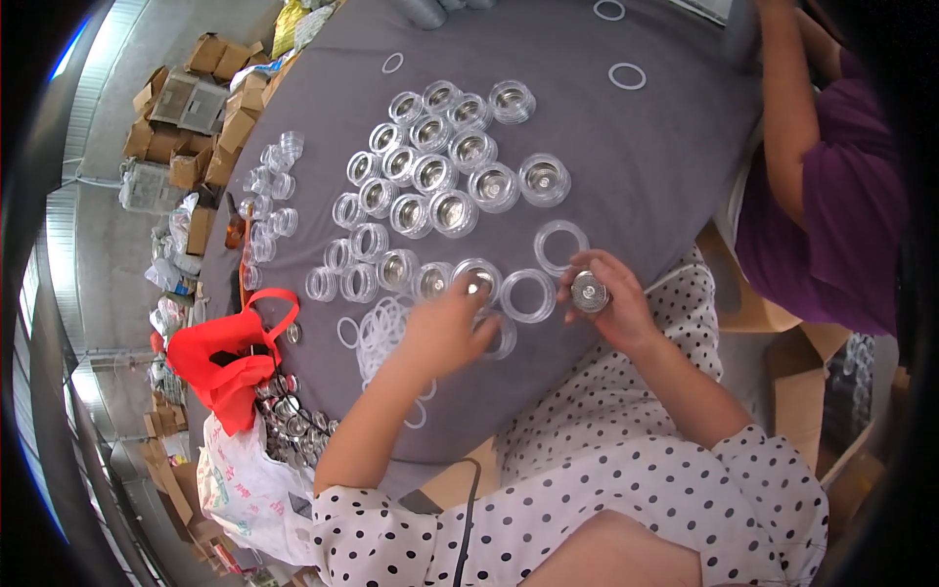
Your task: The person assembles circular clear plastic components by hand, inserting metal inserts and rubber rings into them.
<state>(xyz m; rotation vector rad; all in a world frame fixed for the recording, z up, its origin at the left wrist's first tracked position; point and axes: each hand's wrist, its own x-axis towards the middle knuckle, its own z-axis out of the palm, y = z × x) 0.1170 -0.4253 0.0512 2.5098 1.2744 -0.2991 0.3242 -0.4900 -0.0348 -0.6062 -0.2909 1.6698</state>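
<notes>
My right hand [621,305] holds a small round clear case with a silver centre [590,291], its fingers curled around the rim. Over the near row of clear round containers reaches my left hand [448,328], thumb and forefinger spread apart. Its fingertips touch or hover over the silver middle of one clear container [475,274] and partly hide it. Between my hands lies a wide clear ring [526,295], with another clear ring [561,246] just beyond. A pile of thin white rings [383,333] sits left of my left wrist.
Several clear containers with silver centres [430,174] cover the middle of the grey-covered table [646,166]. Stacked clear cups [274,186] stand at the left edge. A red bag [220,364] and silver pieces [298,426] are at near left. Another person in purple [831,196] sits at right.
</notes>
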